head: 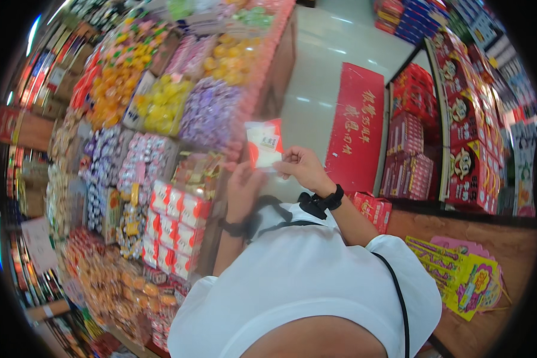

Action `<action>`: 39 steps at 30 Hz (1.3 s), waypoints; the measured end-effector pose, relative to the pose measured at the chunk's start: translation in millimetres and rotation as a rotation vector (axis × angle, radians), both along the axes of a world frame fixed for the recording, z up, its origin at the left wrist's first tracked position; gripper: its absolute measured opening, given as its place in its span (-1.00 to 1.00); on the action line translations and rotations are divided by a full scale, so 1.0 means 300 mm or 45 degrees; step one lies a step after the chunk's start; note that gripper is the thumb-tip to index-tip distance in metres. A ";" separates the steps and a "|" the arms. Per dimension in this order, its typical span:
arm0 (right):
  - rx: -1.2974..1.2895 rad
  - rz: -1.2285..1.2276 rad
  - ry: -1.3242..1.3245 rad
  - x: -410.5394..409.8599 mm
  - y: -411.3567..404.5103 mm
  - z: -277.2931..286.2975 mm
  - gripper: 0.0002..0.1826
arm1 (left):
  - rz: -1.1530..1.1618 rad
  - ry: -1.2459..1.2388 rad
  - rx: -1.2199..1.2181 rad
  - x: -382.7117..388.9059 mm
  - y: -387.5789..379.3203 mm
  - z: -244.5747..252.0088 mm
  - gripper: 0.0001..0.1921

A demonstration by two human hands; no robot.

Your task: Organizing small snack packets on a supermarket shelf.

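A small white-and-red plastic packet with a printed label is held up before me. My right hand pinches its lower right corner between thumb and fingers. Close to the lower left corner is my left hand, blurred, so its grip on the packet is unclear. Stacked packets of the same white and red stand on the candy display to the left of my left hand. Behind them lies a bin of gold-wrapped sweets.
Purple-wrapped candies, yellow candies and orange ones fill the display on the left. A red mat with writing lies on the floor. Shelves of red cartons stand right. Yellow-and-pink packages rest on a wooden surface.
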State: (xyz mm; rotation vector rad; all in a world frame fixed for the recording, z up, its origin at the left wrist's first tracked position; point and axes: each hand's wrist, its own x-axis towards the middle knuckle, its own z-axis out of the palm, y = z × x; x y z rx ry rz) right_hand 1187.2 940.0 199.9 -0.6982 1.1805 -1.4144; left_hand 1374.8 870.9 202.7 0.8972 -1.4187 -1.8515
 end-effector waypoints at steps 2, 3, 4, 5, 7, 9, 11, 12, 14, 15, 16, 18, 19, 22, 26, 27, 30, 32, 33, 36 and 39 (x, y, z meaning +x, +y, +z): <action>-0.012 -0.079 -0.026 -0.080 0.034 -0.008 -0.80 | -0.063 0.012 0.009 -0.107 -0.013 -0.012 -0.74; 0.001 -0.125 -0.009 -0.113 0.046 -0.008 -0.78 | -0.084 0.034 0.013 -0.158 -0.024 -0.020 -0.75; 0.017 -0.174 0.008 -0.146 0.060 -0.009 -0.75 | -0.128 0.026 0.019 -0.212 -0.027 -0.021 -0.75; 0.023 -0.217 0.000 -0.175 0.071 -0.019 -0.75 | -0.154 0.006 0.037 -0.267 -0.028 -0.020 -0.75; 0.009 -0.371 0.023 -0.236 0.083 -0.039 -0.70 | -0.217 -0.015 0.053 -0.363 -0.050 -0.027 -0.76; 0.032 -0.415 0.016 -0.298 0.093 -0.038 -0.69 | -0.332 -0.145 -0.048 -0.446 -0.078 -0.049 -0.77; 0.060 -0.474 0.016 -0.368 0.096 -0.043 -0.68 | -0.409 -0.093 -0.003 -0.539 -0.095 -0.048 -0.79; 0.104 -0.496 0.060 -0.398 0.089 -0.047 -0.66 | -0.452 -0.125 -0.004 -0.581 -0.112 -0.052 -0.81; 0.158 -0.567 0.110 -0.468 0.076 -0.058 -0.61 | -0.537 -0.097 0.013 -0.686 -0.139 -0.053 -0.83; 0.165 -0.608 0.118 -0.507 0.066 -0.070 -0.61 | -0.579 -0.086 0.016 -0.733 -0.164 -0.066 -0.83; 0.231 -0.615 0.198 -0.551 0.053 -0.080 -0.60 | -0.618 -0.086 0.010 -0.786 -0.198 -0.091 -0.84; 0.310 -0.663 0.288 -0.631 0.021 -0.073 -0.59 | -0.700 -0.073 0.001 -0.894 -0.256 -0.135 -0.84; 0.278 -0.777 0.317 -0.666 0.000 -0.059 -0.59 | -0.744 -0.053 0.005 -0.963 -0.280 -0.135 -0.84; 0.250 -0.936 0.380 -0.816 -0.036 0.033 -0.58 | -0.878 -0.053 -0.059 -1.141 -0.350 -0.130 -0.81; 0.394 -1.026 0.373 -0.991 -0.069 0.050 -0.62 | -1.075 -0.072 -0.131 -1.368 -0.448 -0.167 -0.74; 0.405 -1.051 0.371 -1.020 -0.079 0.055 -0.62 | -1.101 -0.069 -0.125 -1.413 -0.464 -0.164 -0.74; 0.340 -1.154 0.222 -1.097 -0.098 0.070 -0.63 | -1.250 -0.079 -0.195 -1.541 -0.497 -0.148 -0.75; 0.451 -1.162 0.060 -1.143 -0.092 0.067 -0.63 | -1.301 -0.070 -0.320 -1.605 -0.500 -0.137 -0.76; 0.453 -1.178 0.060 -1.170 -0.095 0.062 -0.63 | -1.316 -0.066 -0.320 -1.641 -0.497 -0.139 -0.76; 0.360 -1.292 0.115 -1.246 -0.084 0.037 -0.65 | -1.314 -0.086 -0.241 -1.745 -0.468 -0.148 -0.77; 0.460 -1.363 0.225 -1.335 -0.045 0.018 -0.69 | -1.346 -0.093 -0.310 -1.863 -0.434 -0.160 -0.77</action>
